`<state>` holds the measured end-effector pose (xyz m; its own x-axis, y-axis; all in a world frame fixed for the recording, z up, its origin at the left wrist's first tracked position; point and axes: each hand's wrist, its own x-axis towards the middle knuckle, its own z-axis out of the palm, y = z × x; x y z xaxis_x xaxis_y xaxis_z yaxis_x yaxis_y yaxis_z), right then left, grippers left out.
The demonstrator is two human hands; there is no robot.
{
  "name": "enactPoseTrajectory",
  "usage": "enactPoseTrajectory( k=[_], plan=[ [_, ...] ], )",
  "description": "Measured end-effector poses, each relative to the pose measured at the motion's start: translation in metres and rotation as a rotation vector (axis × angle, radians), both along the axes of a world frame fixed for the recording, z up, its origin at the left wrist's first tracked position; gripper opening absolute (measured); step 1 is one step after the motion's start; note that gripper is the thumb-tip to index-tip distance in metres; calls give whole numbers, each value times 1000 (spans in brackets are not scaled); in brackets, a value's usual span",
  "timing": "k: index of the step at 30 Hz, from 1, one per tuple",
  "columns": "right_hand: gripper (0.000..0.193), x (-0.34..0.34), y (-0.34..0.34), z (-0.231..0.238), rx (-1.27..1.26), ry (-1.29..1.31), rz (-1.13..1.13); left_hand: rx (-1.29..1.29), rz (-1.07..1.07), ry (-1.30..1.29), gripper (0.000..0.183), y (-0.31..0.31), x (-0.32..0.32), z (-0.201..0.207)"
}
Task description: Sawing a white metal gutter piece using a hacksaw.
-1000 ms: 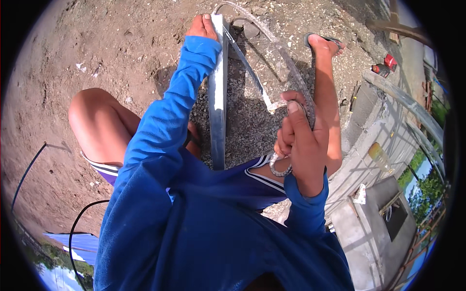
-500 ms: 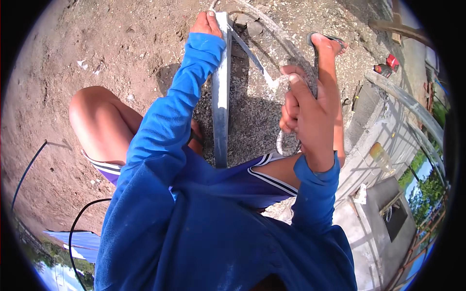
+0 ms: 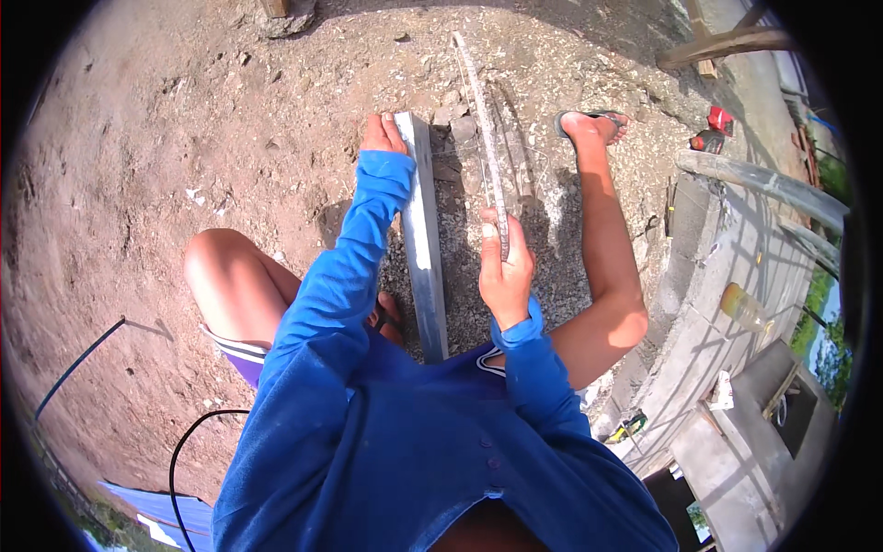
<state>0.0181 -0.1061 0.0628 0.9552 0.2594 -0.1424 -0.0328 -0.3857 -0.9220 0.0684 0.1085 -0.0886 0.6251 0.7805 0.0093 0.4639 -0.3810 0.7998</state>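
Observation:
A long pale grey bar (image 3: 419,239) runs away from me between my legs. My left hand (image 3: 383,135) grips its far end, with the fingers lying over the upper edge. My right hand (image 3: 507,267) is closed round the near end of a bow saw (image 3: 482,110), whose curved, ribbed frame looks like bent rebar. The saw points away from me, just right of the bar and apart from it. Its thin blade shows only as a faint line on the left of the frame. My right palm hides the grip.
My right foot in a flip-flop (image 3: 593,123) rests on gravelly soil. Farther right are a red and black tool (image 3: 710,133), a grey curved pole (image 3: 768,187), a concrete block wall (image 3: 694,225) and a plastic bottle (image 3: 743,307). Stones (image 3: 451,120) lie beyond the bar's far end.
My right hand has moved left and turned the saw, so its frame now points straight ahead. The saw's far end has come away from my left hand, which still holds the bar.

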Motion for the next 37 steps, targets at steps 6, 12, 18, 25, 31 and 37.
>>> enactPoseTrajectory(
  k=[6, 12, 18, 25, 31, 37],
  plan=[
    [24, -24, -8, -25, -134, 16, -34, 75, -172, -105, 26, 16, -6, 11],
    [22, -15, -1, -36, -88, 22, -130, 227, -504, -173, 17, 37, -28, 37],
    [22, -17, -1, -43, -60, 114, -165, 67, -301, -113, 16, 45, -43, 45],
    [24, -14, -8, -55, -42, 60, -175, 265, -205, 160, 20, 100, -77, -40],
    [27, -10, 6, -43, -58, 35, -171, -164, 107, 183, 33, 130, -106, -83],
    [30, -5, -13, -50, -91, 158, -222, -176, 317, 511, 59, 145, -114, -58]
  ],
)
